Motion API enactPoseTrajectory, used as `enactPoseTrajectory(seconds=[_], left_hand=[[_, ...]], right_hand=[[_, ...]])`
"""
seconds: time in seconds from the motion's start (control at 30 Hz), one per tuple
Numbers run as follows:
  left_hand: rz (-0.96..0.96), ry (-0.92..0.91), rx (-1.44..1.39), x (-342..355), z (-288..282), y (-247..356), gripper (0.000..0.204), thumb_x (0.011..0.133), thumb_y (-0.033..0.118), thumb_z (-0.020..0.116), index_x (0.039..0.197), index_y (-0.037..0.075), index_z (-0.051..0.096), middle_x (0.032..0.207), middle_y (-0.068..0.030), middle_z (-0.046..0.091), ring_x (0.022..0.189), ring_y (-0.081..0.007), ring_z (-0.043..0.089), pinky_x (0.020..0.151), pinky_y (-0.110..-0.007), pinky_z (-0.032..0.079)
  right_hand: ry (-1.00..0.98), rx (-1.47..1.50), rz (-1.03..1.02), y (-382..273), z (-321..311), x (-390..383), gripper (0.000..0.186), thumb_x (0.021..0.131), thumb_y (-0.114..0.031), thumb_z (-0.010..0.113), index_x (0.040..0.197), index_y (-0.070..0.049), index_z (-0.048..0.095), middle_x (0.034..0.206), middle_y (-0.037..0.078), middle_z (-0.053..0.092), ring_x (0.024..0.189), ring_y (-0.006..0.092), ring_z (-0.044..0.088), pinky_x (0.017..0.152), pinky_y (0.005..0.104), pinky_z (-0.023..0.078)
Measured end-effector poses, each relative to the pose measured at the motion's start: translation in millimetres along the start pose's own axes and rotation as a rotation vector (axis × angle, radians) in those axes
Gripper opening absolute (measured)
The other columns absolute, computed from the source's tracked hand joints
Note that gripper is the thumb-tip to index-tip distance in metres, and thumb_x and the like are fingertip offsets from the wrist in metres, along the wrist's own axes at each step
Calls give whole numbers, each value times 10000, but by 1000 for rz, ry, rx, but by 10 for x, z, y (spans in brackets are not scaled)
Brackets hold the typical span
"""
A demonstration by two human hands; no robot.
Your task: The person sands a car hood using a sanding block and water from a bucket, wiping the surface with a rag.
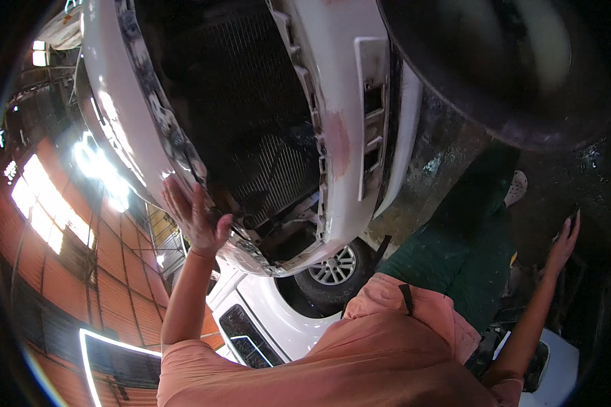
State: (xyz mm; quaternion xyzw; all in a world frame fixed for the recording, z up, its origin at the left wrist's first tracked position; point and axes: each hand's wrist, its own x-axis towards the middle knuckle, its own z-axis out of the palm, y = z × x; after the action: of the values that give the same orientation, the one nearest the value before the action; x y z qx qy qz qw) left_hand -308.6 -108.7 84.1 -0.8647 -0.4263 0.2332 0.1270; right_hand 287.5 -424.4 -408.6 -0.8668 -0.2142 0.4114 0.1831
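While the left hand (195, 218) presses the white bumper (346, 136), the right hand (565, 244) hangs open.

Salmon-orange short-sleeved shirt, dark green trousers.

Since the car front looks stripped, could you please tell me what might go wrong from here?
1. The left hand presses flat on the white bumper by torn, jagged trim; it might get cut.
2. The right hand reaches out into a dark area at the side, where whatever it touches is hard to see.
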Motion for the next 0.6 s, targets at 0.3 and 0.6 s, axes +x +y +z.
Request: enactPoseTrajectory(seconds=[0.3,0.6], left_hand=[[-2,104,-54,64,11,61,921,1010,678,535,1674,73,330,1726,-281,256,1605,-485,216,1281,-629,145],[8,97,-49,218,-38,-4,996,1016,684,524,1689,13,226,1741,-240,252,1629,-414,194,1317,-544,125]], right_hand=[[11,108,-40,455,190,-203,580,1129,-397,512,1631,-114,439,1661,198,433,1517,345,439,1251,457,342],[38,180,-1,686,-428,-1413,580,1122,-320,556,1639,-100,413,1682,185,405,1527,342,416,1242,441,329]])
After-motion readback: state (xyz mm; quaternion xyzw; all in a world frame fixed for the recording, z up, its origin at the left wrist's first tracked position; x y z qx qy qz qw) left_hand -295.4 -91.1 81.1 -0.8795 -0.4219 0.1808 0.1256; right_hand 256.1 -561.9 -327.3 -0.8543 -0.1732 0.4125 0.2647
